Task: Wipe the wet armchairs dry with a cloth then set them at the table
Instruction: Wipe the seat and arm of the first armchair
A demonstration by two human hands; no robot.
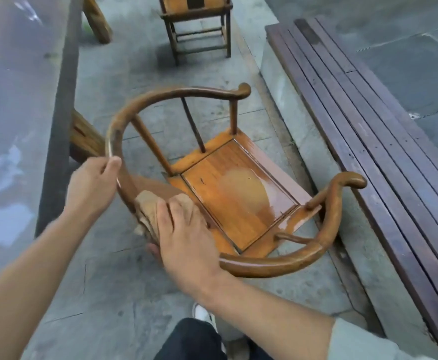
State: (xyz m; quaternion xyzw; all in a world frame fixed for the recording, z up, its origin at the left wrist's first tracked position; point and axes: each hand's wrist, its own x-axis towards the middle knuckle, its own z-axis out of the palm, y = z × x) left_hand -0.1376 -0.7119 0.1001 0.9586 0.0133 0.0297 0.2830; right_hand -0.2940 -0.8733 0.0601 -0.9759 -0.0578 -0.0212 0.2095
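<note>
A wooden armchair with a curved horseshoe rail stands in front of me, its orange seat glistening with water. My left hand grips the rail on its left side, thumb on top. My right hand presses a tan cloth against the back of the rail, fingers spread over the cloth and thumb curled underneath. A second armchair stands farther off at the top of the view. The long dark table runs along the left.
A dark slatted wooden bench runs along the right on a raised stone kerb. The table's wooden legs stand on the grey paved floor on the left. My shoe and dark trouser leg show at the bottom.
</note>
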